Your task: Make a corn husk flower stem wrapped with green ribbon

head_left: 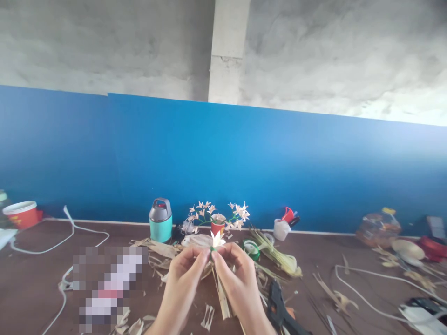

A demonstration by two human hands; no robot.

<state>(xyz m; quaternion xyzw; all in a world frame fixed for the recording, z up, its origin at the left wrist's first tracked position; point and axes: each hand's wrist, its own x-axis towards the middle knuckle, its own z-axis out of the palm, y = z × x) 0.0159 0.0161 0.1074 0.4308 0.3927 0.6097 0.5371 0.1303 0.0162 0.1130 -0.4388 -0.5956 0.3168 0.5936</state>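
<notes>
Both hands meet in front of me above a brown table (31, 284). My left hand (188, 267) and my right hand (232, 270) pinch the green base of a small white paper-like flower (217, 239), petals pointing up. Fingers of both hands are closed round its stem. Strips of dried pale leaf (223, 302) hang below my hands. Behind the flower stands a red cup (218, 226) holding a spray of similar white flowers (239, 211).
A teal and grey flask (160, 221) stands left of the cup. A black glue gun (279, 311) lies right of my hands, green tape (252, 249) beyond it. White cables (363, 284), leaf scraps, a red and white bowl (21, 214) and a blue wall (223, 158) surround the table.
</notes>
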